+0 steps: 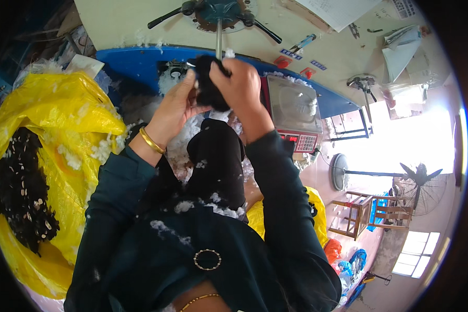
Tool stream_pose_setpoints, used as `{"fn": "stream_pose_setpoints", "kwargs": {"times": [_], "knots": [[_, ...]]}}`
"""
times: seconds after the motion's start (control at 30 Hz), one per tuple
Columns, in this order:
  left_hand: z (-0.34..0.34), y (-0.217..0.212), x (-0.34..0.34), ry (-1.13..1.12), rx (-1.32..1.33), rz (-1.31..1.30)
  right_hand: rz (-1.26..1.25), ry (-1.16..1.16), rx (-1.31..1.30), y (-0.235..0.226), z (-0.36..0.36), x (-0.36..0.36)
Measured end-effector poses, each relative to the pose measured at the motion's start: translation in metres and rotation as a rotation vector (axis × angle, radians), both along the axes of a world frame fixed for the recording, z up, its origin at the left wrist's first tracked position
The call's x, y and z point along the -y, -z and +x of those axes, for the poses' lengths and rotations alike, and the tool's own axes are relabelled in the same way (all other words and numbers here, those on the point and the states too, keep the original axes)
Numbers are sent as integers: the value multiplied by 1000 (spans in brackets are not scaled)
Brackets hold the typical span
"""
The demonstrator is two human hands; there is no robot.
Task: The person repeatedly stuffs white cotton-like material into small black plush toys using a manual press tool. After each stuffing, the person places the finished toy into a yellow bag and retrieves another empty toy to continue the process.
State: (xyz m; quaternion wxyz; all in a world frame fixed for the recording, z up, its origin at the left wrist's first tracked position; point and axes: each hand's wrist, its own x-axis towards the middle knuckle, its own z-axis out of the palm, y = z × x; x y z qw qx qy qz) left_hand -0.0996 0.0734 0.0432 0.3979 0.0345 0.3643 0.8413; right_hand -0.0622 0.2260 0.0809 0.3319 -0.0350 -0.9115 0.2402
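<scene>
A small black fuzzy piece, perhaps a plush skin (211, 88), is held between my two hands in front of a thin metal tube (219, 39). The tube comes down from a dark fitting on the machine, and its lower end is hidden at the black piece. My left hand (176, 106), with a gold bangle at the wrist, grips the left side of the piece, thumb upward. On the right side my right hand (239, 86) is closed over it, its fingers largely turned away from view. White fluff (230, 53) shows by the tube.
To my left, an open yellow sack (83, 114) contains black pieces with white specks (23, 192). A scale (296, 106) stands at right. Two black handles (164, 18) flank the tube. Scissors-like tools and papers (400, 52) lie on the cream machine top. Fluff covers my lap.
</scene>
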Motion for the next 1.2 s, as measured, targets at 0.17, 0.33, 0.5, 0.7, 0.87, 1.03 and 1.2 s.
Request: {"fn": "stream_pose_setpoints", "kwargs": {"times": [0.17, 0.33, 0.5, 0.7, 0.87, 1.03, 1.2], "knots": [[-10, -3, -17, -42, -541, -266, -38, 75, -16, 7, -74, -47], [-21, -8, -25, -193, -1036, -557, -55, 37, -6, 9, -92, -57], [1, -16, -17, -163, -1345, -803, -69, 45, 36, 10, -56, -38], [-5, 1, -3, -5, -328, -131, -186, 64, 230, -6, -28, -18], [-64, 28, -34, 137, 87, 240, -180, 252, 92, -2, -103, -42], [-4, 19, -49, -215, -372, -129, -141, 287, 95, 4, -86, -28], [12, 17, -30, -340, -1143, -555, -211, 220, 143, -2, -44, -11]]}}
